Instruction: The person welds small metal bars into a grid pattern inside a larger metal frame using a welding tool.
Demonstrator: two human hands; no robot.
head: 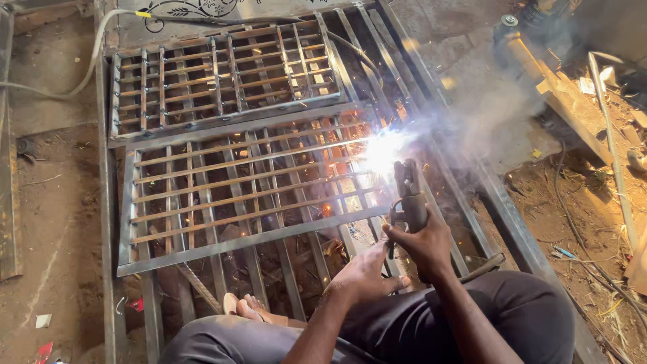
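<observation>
My right hand [427,244] grips a dark welding electrode holder [409,192], pointed up at the right edge of a steel grille panel [222,192]. A bright white arc [383,152] burns at the holder's tip, throwing sparks and smoke. My left hand [367,275] rests just below and left of my right hand, fingers curled against its wrist, holding nothing that I can see. My knees in dark trousers fill the bottom of the view, and my bare foot [248,309] in a sandal rests on the bars.
A second grille panel [222,71] lies behind the first, both on a large steel gate frame [472,195]. A white cable [87,64] runs at the upper left. Wooden pieces and scrap [573,108] lie on the dirt at right.
</observation>
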